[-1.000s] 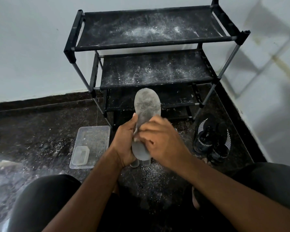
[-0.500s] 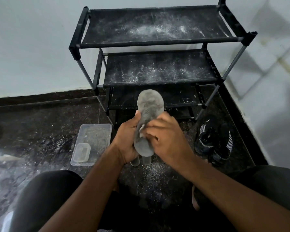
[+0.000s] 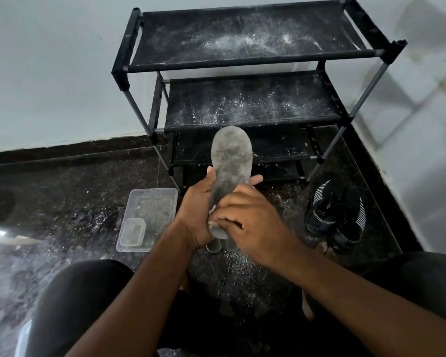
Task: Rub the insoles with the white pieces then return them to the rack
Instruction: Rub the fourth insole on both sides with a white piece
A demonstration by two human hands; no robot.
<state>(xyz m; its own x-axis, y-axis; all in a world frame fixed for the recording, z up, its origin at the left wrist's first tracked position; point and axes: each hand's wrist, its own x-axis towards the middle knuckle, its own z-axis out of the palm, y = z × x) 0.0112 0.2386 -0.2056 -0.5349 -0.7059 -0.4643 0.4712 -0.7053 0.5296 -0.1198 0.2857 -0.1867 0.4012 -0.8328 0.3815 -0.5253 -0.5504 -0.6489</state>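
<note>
Your left hand [image 3: 198,215] holds a grey insole [image 3: 229,166] from behind, palm cupping its lower half, thumb along its left edge and fingertips showing past its right edge. The insole stands nearly upright, toe end up, in front of the lower shelves of the rack [image 3: 252,60], and it is dusted with white powder. Your right hand [image 3: 252,220] lies over the heel end of the insole with its fingers curled, pinching a small white piece [image 3: 213,209] against the insole's face; only a sliver of that piece shows between your fingers and the insole.

The rack is black, stands against the wall in the corner of the floor [image 3: 62,202], and its shelves hold only white powder. Just under your hands, the ends of two more insoles [image 3: 218,245] rest on the floor, mostly hidden. A clear plastic tray [image 3: 150,212] lies on the floor to the left of your hands, near the rack's front left leg, with a smaller clear tub [image 3: 132,231] in its near left corner. A pair of black shoes [image 3: 337,215] with white stripes sits on the floor by the rack's front right leg. White powder is scattered over the floor between your knees.
</note>
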